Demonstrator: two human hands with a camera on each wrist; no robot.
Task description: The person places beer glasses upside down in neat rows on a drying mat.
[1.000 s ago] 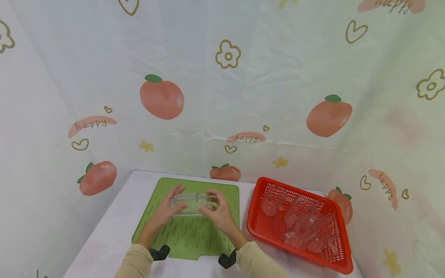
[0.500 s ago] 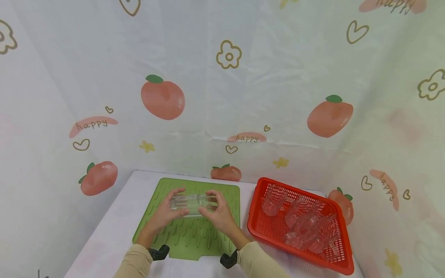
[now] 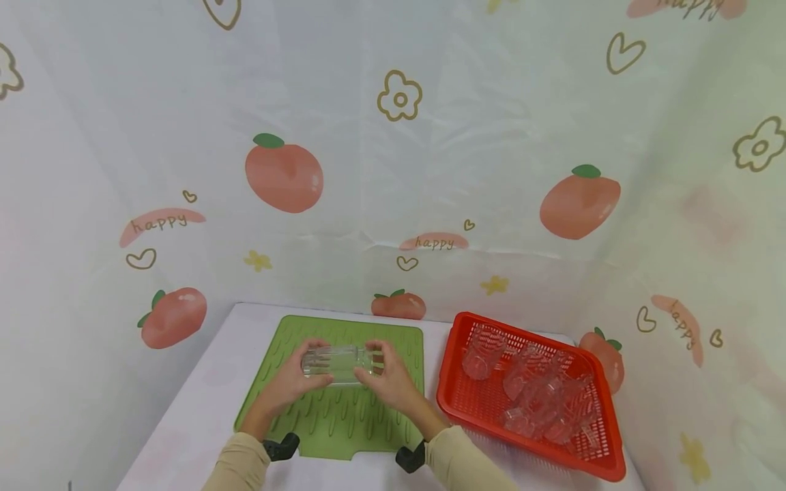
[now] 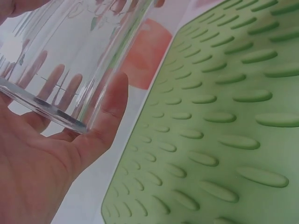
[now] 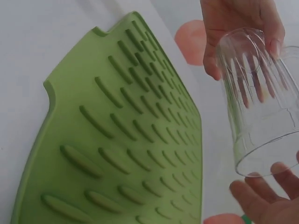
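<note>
A clear drinking glass (image 3: 344,363) with fluted sides lies sideways in the air above a green ridged mat (image 3: 331,416). My left hand (image 3: 297,372) grips its base end, fingers on the far side and thumb nearer me. At the rim end, my right hand (image 3: 388,375) holds the glass between thumb and curled fingers. In the left wrist view, the thick base of the glass (image 4: 70,79) sits close to the left palm. The right wrist view has the glass (image 5: 261,112) rim toward the right fingertips (image 5: 250,193), whose contact is partly hidden.
To the right of the mat stands a red perforated basket (image 3: 451,409) with several clear glasses (image 3: 482,354) lying in it. A white table (image 3: 202,402) carries both. A patterned white curtain (image 3: 344,273) closes off the back and sides.
My left fingers and thumb have closed in further along the base end of the glass. The right hand and the glass have hardly moved; the basket is unchanged.
</note>
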